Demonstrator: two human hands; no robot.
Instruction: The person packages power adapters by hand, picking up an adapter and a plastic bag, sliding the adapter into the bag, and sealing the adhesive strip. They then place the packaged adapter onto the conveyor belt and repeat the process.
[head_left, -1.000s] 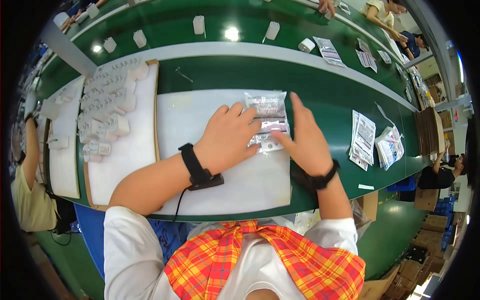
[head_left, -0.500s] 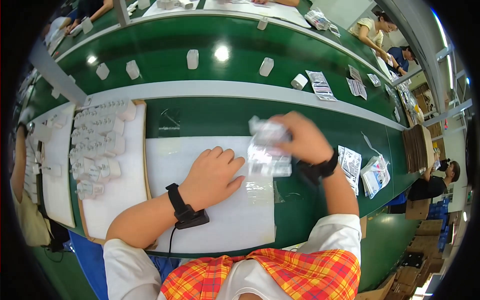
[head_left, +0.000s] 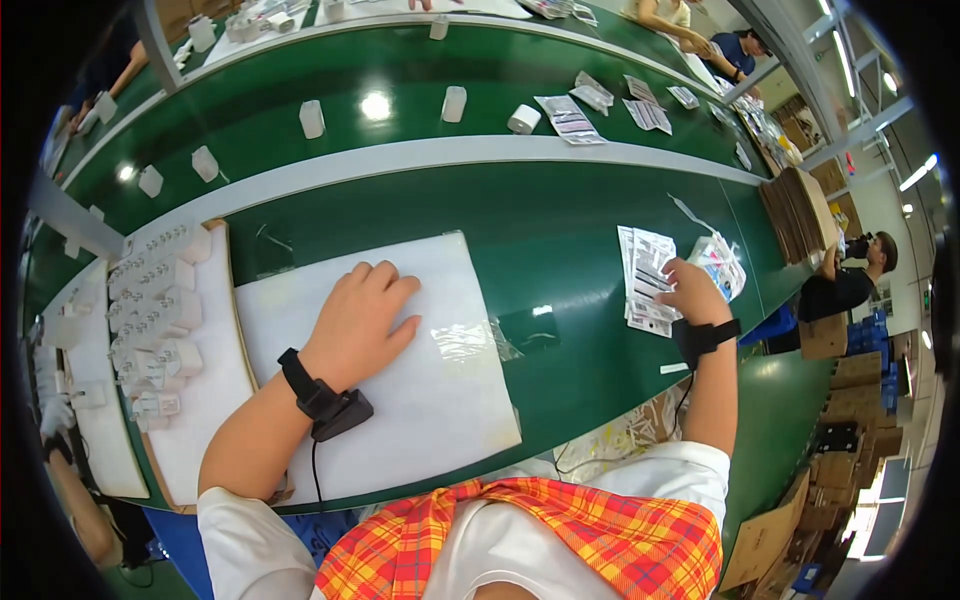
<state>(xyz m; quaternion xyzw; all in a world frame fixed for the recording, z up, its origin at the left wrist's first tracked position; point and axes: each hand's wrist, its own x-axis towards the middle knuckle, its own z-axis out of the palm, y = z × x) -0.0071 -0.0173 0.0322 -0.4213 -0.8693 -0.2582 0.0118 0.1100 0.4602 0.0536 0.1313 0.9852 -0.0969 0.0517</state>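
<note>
My left hand [head_left: 362, 318] rests on a white foam sheet [head_left: 420, 395], its fingers a little spread and nothing in them. On the right of the bench my right hand [head_left: 697, 296] reaches over a small stack of flat silver printed pouches [head_left: 641, 262]. Its thumb and forefinger are apart at the stack's right edge, and no pouch is lifted. Partly behind that hand lies a bundle of white and blue plastic packets [head_left: 722, 262]. A black strap with a small dark box sits on each wrist.
White plug adapters [head_left: 150, 300] stand in rows, prongs up, on a white-covered board at left. Beyond a pale rail, a green conveyor [head_left: 390, 150] carries white blocks and silver pouches [head_left: 570, 120]. Stacked brown cardboard [head_left: 797, 215] is at right. Other people work around.
The silver pouch in my right hand is gone from it, and another pouch shows on the conveyor. The right hand has moved right to the stack. The whole view has shifted.
</note>
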